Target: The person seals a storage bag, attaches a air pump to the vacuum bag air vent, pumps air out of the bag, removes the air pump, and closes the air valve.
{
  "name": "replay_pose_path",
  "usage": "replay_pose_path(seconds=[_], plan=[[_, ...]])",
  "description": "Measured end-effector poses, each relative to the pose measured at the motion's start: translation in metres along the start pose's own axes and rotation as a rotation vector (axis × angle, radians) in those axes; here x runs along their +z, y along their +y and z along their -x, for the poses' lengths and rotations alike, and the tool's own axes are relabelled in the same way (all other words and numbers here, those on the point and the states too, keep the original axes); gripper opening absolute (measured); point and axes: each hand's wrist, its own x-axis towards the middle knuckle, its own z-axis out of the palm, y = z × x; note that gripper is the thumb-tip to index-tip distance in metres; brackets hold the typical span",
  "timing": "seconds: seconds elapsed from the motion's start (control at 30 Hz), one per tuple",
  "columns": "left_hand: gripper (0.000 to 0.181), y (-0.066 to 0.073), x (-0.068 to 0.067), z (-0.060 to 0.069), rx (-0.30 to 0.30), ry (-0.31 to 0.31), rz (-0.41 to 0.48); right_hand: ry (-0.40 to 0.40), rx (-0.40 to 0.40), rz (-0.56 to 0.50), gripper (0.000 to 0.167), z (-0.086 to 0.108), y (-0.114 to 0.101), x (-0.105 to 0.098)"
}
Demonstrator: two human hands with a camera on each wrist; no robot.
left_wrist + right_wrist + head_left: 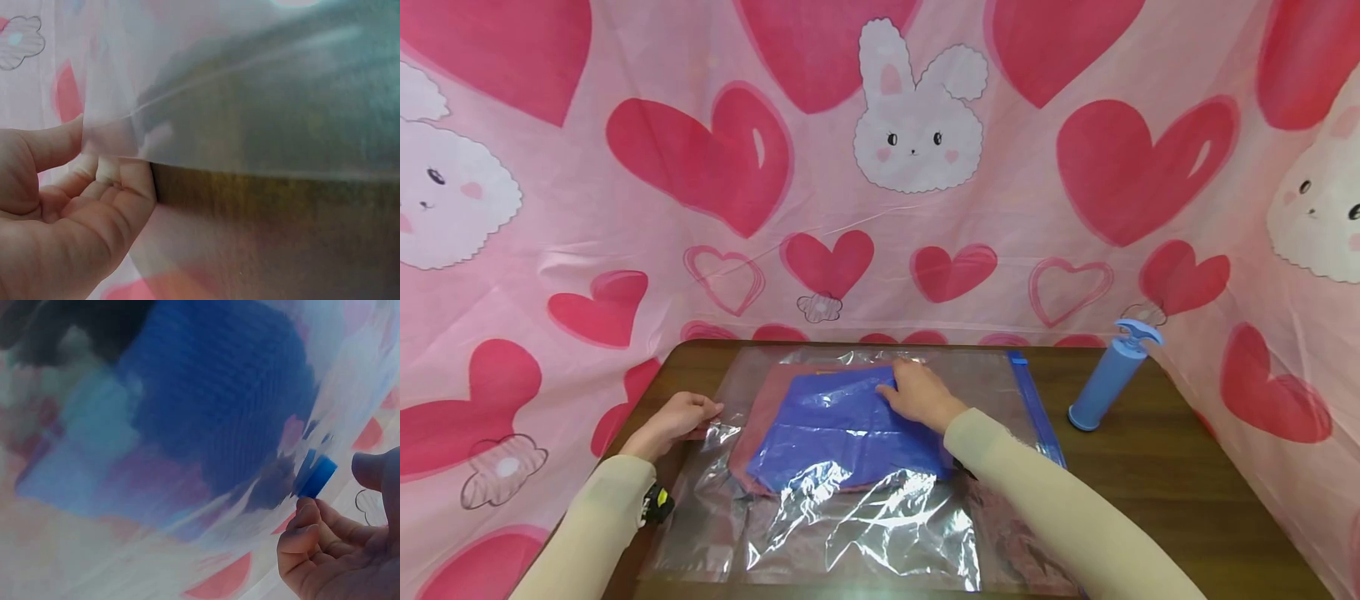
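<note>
A: Log the hands first.

B: Left hand (677, 417): thumb and fingers pinch the edge of the clear bag (850, 546). Right hand (921, 396): on the bag, fingers curled near a small blue piece (317, 476) in its wrist view. Thumb stands apart; whether it grips, cannot tell.

A: Bag position?

B: Flat on the table (1150, 483), spread between the hands and nearer the body than both. Blue cloth (850, 425) lies under the film, left of the right hand and below it; dark red cloth (769, 412) shows beneath, just right of the left hand.

A: Failure modes?

B: Judgement: a hard left-hand pull against a pressing right hand could ruck the film and skew the cloths, being slick. An outward swing of the right sleeve (1060, 500) might topple the blue pump (1105, 387), upright to the right of that hand.

A: Orientation?

B: Long axis seems to run left to right, hand to hand and past; foreshortening leaves doubt. The end with the blue strip (1036, 404) points rightward beyond the right hand, the strip itself running away from the body.
</note>
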Motion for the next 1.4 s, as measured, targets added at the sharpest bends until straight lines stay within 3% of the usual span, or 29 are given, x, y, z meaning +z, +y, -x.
replay_pose_path(seconds=[0.27,0.67,0.93,1.17,1.4], plan=[[0.025,-0.004,-0.001,0.000,0.007,-0.010,-0.019,0.029,0.002,0.013,0.038,0.001,-0.003,0.004],[0.026,0.001,-0.001,0.000,-0.009,-0.004,-0.042,0.020,0.007,0.005,0.037,-0.001,-0.001,0.006],[0.025,0.002,0.000,0.000,-0.011,-0.003,-0.011,0.055,-0.036,0.020,0.029,0.001,-0.002,0.007],[0.027,0.003,0.001,0.000,-0.015,0.016,-0.061,0.091,-0.091,0.058,0.029,0.003,0.000,0.010],[0.026,0.003,0.002,0.000,-0.008,0.019,-0.056,0.115,-0.120,0.087,0.027,0.002,0.001,0.012]])
